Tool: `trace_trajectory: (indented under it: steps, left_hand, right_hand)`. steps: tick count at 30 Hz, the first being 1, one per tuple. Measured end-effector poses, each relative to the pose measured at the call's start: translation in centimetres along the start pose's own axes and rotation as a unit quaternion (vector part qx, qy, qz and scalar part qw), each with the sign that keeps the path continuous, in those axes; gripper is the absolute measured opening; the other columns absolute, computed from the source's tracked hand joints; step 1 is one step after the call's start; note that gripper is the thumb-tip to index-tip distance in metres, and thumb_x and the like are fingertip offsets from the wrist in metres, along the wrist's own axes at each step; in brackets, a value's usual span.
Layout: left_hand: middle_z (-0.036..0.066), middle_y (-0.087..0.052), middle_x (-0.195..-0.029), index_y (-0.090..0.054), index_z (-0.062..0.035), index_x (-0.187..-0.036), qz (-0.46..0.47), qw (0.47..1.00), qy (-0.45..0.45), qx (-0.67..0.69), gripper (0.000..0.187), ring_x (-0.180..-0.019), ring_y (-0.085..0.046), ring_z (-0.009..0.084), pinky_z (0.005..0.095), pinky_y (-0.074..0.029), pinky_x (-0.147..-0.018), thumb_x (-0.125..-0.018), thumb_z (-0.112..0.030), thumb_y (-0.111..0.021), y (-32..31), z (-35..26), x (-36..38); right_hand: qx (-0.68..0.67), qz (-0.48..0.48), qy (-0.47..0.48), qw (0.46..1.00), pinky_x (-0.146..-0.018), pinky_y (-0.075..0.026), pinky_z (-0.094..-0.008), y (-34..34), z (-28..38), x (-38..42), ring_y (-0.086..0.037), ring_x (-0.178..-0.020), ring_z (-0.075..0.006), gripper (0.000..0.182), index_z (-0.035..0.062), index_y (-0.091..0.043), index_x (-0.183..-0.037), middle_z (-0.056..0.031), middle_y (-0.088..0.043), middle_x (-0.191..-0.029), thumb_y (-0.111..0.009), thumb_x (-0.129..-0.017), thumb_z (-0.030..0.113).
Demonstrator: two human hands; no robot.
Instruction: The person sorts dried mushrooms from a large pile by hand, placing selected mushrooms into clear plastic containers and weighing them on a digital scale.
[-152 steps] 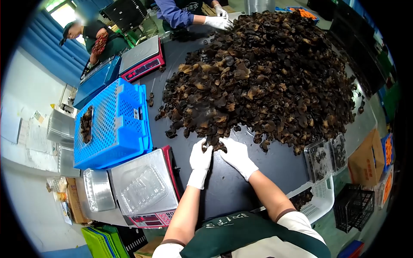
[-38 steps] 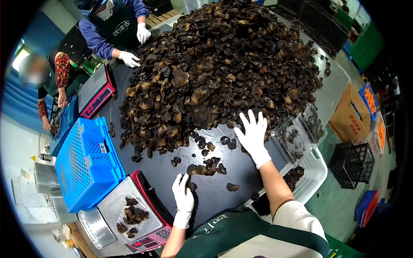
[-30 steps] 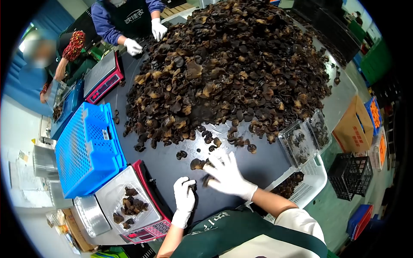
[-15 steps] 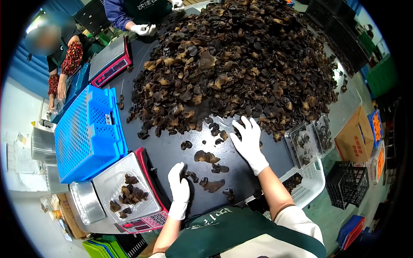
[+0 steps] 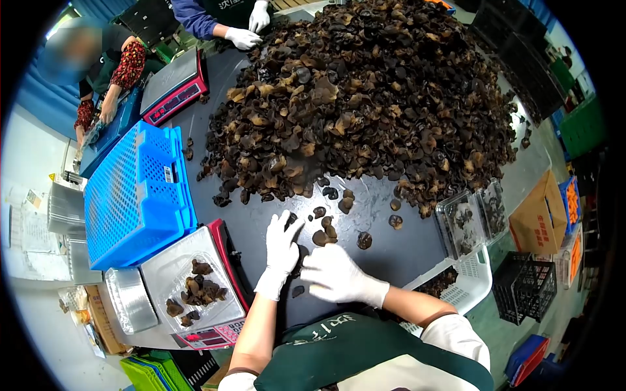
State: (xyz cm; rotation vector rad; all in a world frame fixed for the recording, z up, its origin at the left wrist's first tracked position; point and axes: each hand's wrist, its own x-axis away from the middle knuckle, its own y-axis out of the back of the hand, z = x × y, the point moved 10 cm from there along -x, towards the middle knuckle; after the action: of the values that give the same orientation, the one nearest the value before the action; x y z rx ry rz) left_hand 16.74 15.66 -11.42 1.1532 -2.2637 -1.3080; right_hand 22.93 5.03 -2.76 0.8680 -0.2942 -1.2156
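A big heap of wood ear mushrooms (image 5: pixel 365 98) covers the far part of the dark table, with loose pieces (image 5: pixel 325 233) before it. My left hand (image 5: pixel 282 251), white-gloved, rests on the table near these pieces, thumb and fingers apart; a dark piece shows between them. Just right of it, my right hand (image 5: pixel 342 275), also gloved, has its fingers curled together towards the left; whatever is under them is hidden. Dark mushroom pieces (image 5: pixel 298 259) lie between the two hands. At the left, a scale (image 5: pixel 156 264) carries a clear tray with several mushrooms (image 5: pixel 203 290).
Blue crates (image 5: pixel 140 195) and stacked clear trays (image 5: pixel 130 300) stand at left. Clear containers (image 5: pixel 460 225) and a white basket (image 5: pixel 479 274) are at right. Across the table are a co-worker's gloved hands (image 5: pixel 243 38), another scale (image 5: pixel 173 88) and another person (image 5: pixel 111 78).
My right hand has swung left and towards me from the heap's edge, beside my left hand. My left hand has moved slightly forward. Loose mushrooms have shifted; the co-worker's hands moved right.
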Motion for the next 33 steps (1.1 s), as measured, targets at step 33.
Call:
trace_trajectory:
  steps: [33]
  left_hand:
    - [0.010,-0.063,-0.091,-0.068,-0.0083,-0.082,0.123,0.985,-0.064,0.107,0.028,-0.089,-0.058,0.0322,0.0422,-0.045,-0.083,-0.066,0.006,-0.050,0.6,-4.8,5.3]
  right_hand:
    - [0.069,-0.101,-0.154,0.980,-0.085,-0.045,-0.0419,0.0,-3.5,6.6,-0.056,-0.098,-0.0309,0.036,0.0085,-0.063,-0.110,-0.0102,-0.059,-0.110,-0.061,-0.074,0.004]
